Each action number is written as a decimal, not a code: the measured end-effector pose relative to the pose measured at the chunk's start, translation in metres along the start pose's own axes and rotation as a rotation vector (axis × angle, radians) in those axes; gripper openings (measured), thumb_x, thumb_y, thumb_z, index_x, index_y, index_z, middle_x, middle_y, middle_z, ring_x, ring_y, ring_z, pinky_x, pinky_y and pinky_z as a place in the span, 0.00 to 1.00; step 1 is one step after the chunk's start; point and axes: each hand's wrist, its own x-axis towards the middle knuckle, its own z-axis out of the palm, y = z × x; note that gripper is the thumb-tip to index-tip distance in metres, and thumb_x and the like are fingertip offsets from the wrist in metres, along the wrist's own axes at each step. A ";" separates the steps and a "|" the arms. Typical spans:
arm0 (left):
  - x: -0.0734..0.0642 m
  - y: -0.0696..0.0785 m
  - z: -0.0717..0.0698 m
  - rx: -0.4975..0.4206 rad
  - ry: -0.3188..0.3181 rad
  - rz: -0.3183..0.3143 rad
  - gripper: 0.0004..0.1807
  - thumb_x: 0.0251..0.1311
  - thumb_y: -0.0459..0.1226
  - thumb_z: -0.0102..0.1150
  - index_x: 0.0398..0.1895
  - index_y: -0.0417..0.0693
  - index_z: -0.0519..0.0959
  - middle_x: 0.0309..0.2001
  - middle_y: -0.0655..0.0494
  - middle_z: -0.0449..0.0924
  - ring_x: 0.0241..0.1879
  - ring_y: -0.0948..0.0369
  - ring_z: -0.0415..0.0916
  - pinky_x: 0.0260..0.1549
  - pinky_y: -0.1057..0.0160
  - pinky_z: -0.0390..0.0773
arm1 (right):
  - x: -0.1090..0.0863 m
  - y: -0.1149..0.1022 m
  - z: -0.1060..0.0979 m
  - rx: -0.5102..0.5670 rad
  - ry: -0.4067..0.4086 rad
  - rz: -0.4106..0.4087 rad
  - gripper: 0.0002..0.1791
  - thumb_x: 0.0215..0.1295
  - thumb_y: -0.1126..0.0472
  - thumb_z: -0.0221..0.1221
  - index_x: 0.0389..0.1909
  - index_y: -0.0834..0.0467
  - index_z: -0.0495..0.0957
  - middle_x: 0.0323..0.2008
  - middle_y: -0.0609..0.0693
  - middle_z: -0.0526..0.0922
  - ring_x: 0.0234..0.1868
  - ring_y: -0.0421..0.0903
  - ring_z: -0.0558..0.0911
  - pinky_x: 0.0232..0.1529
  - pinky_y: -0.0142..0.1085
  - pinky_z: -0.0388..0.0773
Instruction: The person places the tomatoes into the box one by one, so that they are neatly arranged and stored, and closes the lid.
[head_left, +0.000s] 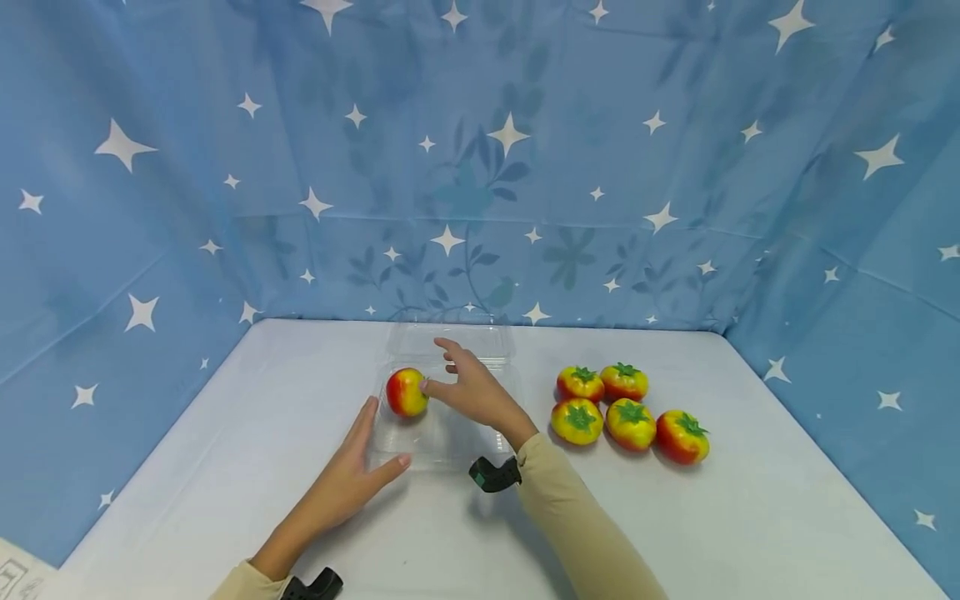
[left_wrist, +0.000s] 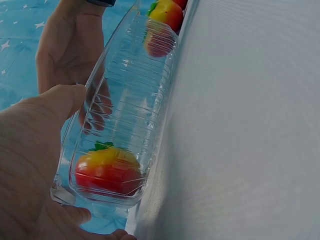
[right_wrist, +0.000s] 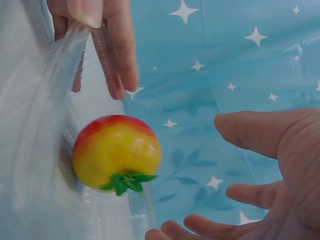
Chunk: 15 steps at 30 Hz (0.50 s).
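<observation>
A red-and-yellow artificial fruit, shaped like a persimmon with a green leafy top, sits at the left end of a clear plastic clamshell box. The box's lid is folded back behind it. At the near left corner, my left hand touches the box, thumb at the rim and straight fingers along the left side. My right hand hovers over the box just right of the fruit, fingers spread and holding nothing. A gap shows between it and the fruit in the right wrist view.
Several matching fruits stand in a cluster on the white table, to the right of the box. A blue star-patterned curtain encloses the back and both sides. A dark wrist strap is on the right wrist.
</observation>
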 end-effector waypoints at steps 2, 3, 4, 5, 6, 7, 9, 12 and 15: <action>0.001 0.001 0.001 0.004 -0.007 0.000 0.59 0.72 0.55 0.66 0.88 0.39 0.38 0.87 0.40 0.34 0.84 0.40 0.36 0.77 0.33 0.42 | -0.005 0.001 -0.006 0.003 0.011 0.001 0.42 0.75 0.51 0.66 0.85 0.52 0.59 0.79 0.62 0.65 0.74 0.63 0.71 0.66 0.60 0.76; 0.001 0.002 0.001 0.006 -0.009 0.000 0.59 0.72 0.55 0.66 0.88 0.39 0.38 0.87 0.40 0.34 0.84 0.40 0.36 0.77 0.33 0.42 | -0.008 0.002 -0.010 0.002 0.015 0.003 0.43 0.75 0.51 0.66 0.85 0.52 0.59 0.79 0.61 0.65 0.74 0.63 0.71 0.66 0.60 0.76; 0.002 0.002 0.001 0.007 -0.013 -0.001 0.59 0.72 0.55 0.66 0.88 0.39 0.38 0.87 0.40 0.33 0.84 0.40 0.36 0.77 0.33 0.42 | -0.011 0.003 -0.014 -0.001 0.021 0.007 0.43 0.75 0.51 0.66 0.85 0.51 0.59 0.79 0.61 0.64 0.75 0.63 0.71 0.66 0.60 0.76; 0.002 0.003 0.001 0.009 -0.016 -0.003 0.60 0.73 0.55 0.66 0.88 0.39 0.38 0.87 0.40 0.33 0.84 0.40 0.36 0.77 0.33 0.42 | -0.014 0.005 -0.018 -0.001 0.026 0.009 0.43 0.75 0.51 0.66 0.85 0.51 0.58 0.80 0.61 0.64 0.75 0.64 0.70 0.67 0.60 0.76; 0.002 0.003 0.001 0.012 -0.016 -0.007 0.60 0.73 0.56 0.66 0.88 0.40 0.38 0.87 0.41 0.33 0.84 0.40 0.35 0.77 0.33 0.42 | -0.017 0.006 -0.023 -0.001 0.033 0.011 0.43 0.75 0.50 0.66 0.85 0.51 0.58 0.80 0.61 0.63 0.75 0.64 0.70 0.67 0.60 0.75; 0.002 0.004 0.000 0.016 -0.015 -0.011 0.60 0.72 0.56 0.66 0.88 0.40 0.38 0.87 0.41 0.33 0.84 0.40 0.35 0.77 0.33 0.42 | -0.021 0.007 -0.027 -0.004 0.041 0.012 0.44 0.75 0.50 0.66 0.85 0.50 0.58 0.80 0.61 0.63 0.76 0.64 0.70 0.68 0.60 0.75; 0.002 0.004 -0.001 0.023 -0.012 -0.020 0.60 0.72 0.57 0.65 0.88 0.40 0.37 0.87 0.41 0.33 0.84 0.40 0.35 0.77 0.33 0.42 | -0.029 0.010 -0.036 -0.008 0.054 0.016 0.44 0.75 0.50 0.66 0.86 0.50 0.58 0.80 0.61 0.63 0.76 0.63 0.69 0.69 0.59 0.73; 0.000 0.003 -0.001 0.027 -0.008 -0.027 0.60 0.72 0.57 0.65 0.88 0.40 0.38 0.87 0.40 0.33 0.84 0.40 0.35 0.77 0.33 0.42 | -0.042 0.016 -0.051 -0.024 0.072 0.018 0.44 0.75 0.49 0.65 0.86 0.51 0.57 0.80 0.60 0.62 0.76 0.62 0.69 0.71 0.59 0.72; -0.002 0.003 -0.001 0.028 -0.013 -0.023 0.60 0.73 0.57 0.65 0.88 0.40 0.38 0.87 0.40 0.33 0.84 0.39 0.35 0.77 0.34 0.42 | -0.057 0.023 -0.066 -0.052 0.082 0.021 0.44 0.76 0.50 0.65 0.86 0.52 0.56 0.81 0.61 0.60 0.77 0.62 0.68 0.72 0.59 0.70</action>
